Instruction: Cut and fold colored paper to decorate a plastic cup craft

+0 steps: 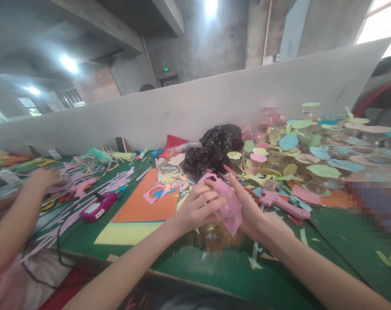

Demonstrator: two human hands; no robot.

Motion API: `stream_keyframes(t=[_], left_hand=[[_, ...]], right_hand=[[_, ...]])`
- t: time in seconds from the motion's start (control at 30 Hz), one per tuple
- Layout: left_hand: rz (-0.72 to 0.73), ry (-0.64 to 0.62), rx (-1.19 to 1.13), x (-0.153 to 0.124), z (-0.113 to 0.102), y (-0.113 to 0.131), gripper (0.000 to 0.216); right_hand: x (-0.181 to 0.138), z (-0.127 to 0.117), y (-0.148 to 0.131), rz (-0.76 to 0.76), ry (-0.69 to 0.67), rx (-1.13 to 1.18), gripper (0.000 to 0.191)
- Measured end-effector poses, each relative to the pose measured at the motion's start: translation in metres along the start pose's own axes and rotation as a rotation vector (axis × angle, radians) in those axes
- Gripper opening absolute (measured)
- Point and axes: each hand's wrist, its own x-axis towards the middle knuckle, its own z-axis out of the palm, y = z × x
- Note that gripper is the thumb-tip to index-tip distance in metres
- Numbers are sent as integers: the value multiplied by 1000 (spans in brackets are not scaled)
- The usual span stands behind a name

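Above the near edge of the green table, both my hands meet around a piece of pink paper (229, 206). My left hand (198, 202) comes in from the left with its fingers bent over the paper. Cupped behind and to the right of it is my right hand (248, 211), thumb raised. Something clear and rounded seems to show through the pink sheet, but its kind is hard to make out. A pink glue gun (284, 204) lies just right of my right wrist. Orange paper sheets (146, 200) lie left of my left hand, with pale yellow paper (127, 232) under them.
A crumpled black plastic bag (211, 148) sits behind my hands among paper scraps. Right of it crowd clear plastic pieces with paper leaves (323, 171). A purple power strip (98, 206) and cords lie left, near a co-worker's hand (45, 177). A pale partition (182, 103) runs behind.
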Motion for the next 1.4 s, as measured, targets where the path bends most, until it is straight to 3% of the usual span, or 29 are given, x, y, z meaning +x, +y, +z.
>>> stream_keyframes(t=[0.73, 1.0, 1.17, 1.4], left_hand=[[-23, 16, 42, 3, -2, -3, 40], [-11, -16, 83, 1, -2, -5, 44], [-207, -20, 280, -9, -1, -21, 41], [-514, -40, 305, -20, -1, -42, 38]], right_hand=[[8, -11, -3, -23, -58, 106, 52], [9, -11, -3, -59, -103, -23, 56], [12, -14, -8, -123, -96, -133, 57], [16, -23, -21, -259, 201, -221, 48]])
